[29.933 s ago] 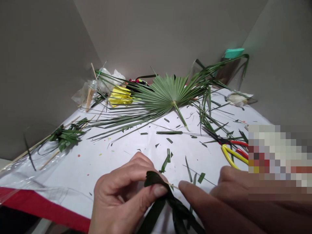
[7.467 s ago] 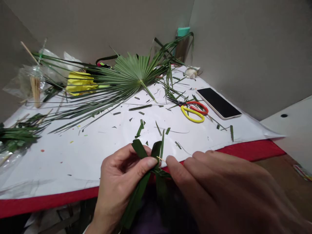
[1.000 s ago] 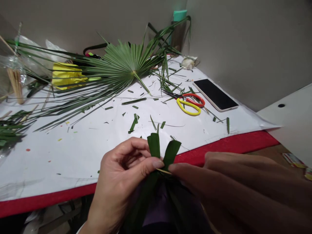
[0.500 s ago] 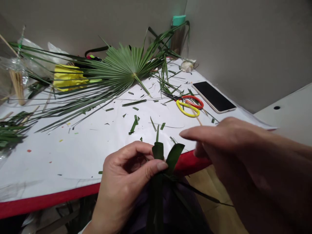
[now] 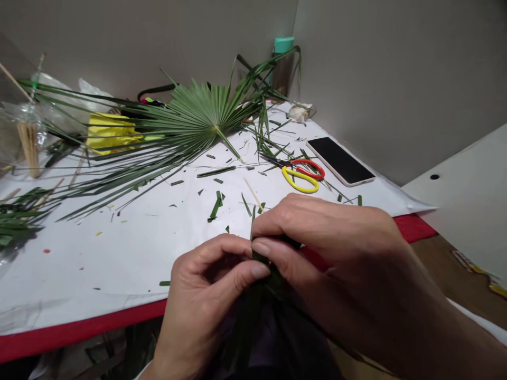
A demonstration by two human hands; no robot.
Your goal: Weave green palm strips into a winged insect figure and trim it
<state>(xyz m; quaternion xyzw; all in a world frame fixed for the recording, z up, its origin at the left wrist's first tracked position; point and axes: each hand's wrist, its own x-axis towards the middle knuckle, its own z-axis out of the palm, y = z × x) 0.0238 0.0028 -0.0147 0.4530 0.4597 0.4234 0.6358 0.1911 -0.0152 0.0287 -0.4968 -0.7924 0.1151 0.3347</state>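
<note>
Firstly, nearer the person than the scissors (image 5: pixel 285 168), the left hand (image 5: pixel 216 290) has its grip pinched closed on the leaf strips (image 5: pixel 249 316); firm, even pressure should stop them slipping. A thin stick (image 5: pixel 253 194) shows left of the scissors. The right hand (image 5: pixel 336 237), nearer than them too, seems pinched on the strips' top; gentle handling should avoid creasing.

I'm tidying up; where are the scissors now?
In the head view, the scissors lie right of centre, beyond the right hand and just left of the phone.
</note>
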